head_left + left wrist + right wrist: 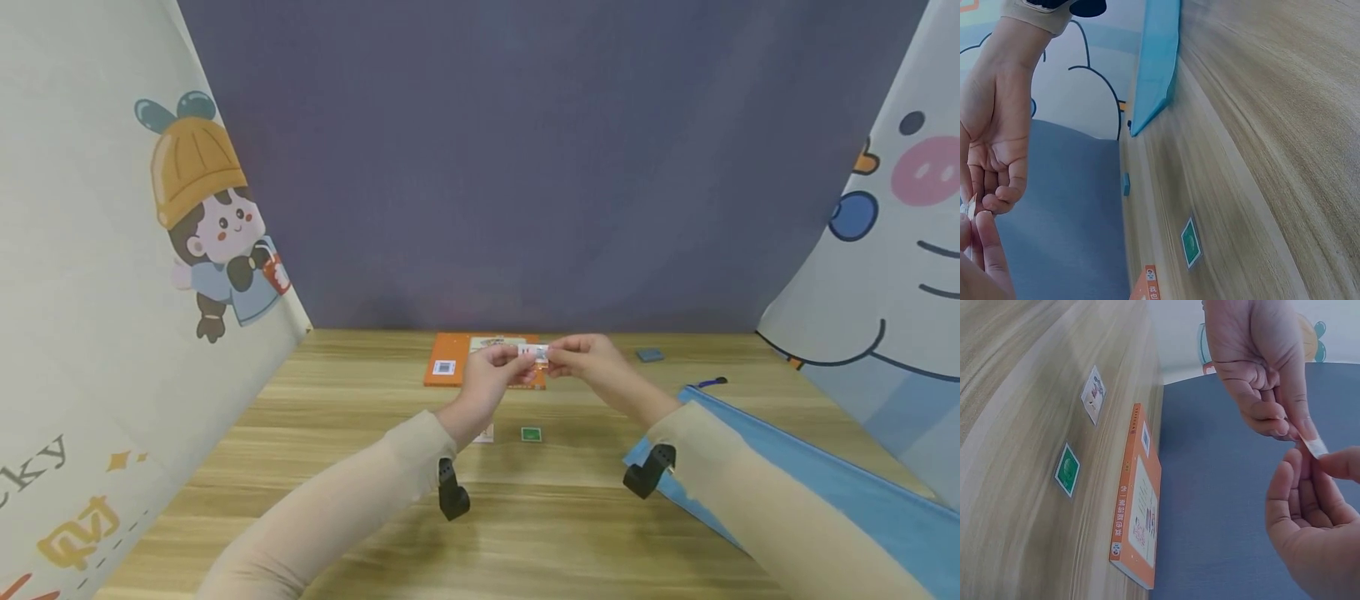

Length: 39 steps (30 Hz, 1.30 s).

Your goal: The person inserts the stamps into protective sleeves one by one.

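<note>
Both hands are raised in front of the orange book [442, 348], meeting at a small flat white piece with red print [529, 351]. My left hand [489, 377] pinches its left end between thumb and fingers. At the other end, the thumb and fingertips of my right hand [600, 367] pinch it too. The right wrist view shows the white piece [1314, 446] tilted between the fingertips; what it is cannot be made out. On the table below lie a green card with a white border [531, 434] and a picture card [1094, 395], partly hidden behind the left wrist in the head view.
A long light-blue fabric piece [817, 483] lies on the right of the wooden table [360, 492], under the right forearm. Beyond it sit a dark blue cord-like item [711, 382] and a small grey-blue block [649, 355]. A dark curtain [525, 167] hangs behind.
</note>
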Each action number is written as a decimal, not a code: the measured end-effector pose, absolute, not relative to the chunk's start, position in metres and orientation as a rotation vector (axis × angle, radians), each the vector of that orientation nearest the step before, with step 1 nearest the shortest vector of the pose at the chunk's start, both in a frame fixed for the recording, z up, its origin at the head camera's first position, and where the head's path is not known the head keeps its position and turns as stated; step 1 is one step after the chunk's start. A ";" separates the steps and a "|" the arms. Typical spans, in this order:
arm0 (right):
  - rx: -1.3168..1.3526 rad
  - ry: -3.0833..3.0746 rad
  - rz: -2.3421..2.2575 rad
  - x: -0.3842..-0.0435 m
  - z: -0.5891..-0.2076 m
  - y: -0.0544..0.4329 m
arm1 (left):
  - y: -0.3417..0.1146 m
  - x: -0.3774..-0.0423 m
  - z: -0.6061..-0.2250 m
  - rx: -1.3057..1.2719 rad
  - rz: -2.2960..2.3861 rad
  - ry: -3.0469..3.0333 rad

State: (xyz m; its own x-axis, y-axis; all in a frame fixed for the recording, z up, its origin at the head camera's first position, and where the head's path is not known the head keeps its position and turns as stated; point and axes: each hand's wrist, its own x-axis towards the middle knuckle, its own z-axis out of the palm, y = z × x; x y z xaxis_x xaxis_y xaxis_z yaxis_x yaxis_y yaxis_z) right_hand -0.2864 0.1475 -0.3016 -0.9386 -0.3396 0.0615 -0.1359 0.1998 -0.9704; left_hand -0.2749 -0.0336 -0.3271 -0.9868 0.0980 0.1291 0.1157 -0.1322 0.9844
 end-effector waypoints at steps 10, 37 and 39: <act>-0.471 2.300 -1.905 -0.288 -0.306 0.146 | -0.034 -0.275 -0.327 -0.300 -2.347 -2.058; -0.328 2.444 -1.822 -0.288 -0.305 0.150 | -0.048 -0.275 -0.323 -0.281 -2.163 -2.133; -0.334 2.446 -1.809 -0.287 -0.305 0.150 | -0.048 -0.275 -0.324 -0.281 -2.150 -2.142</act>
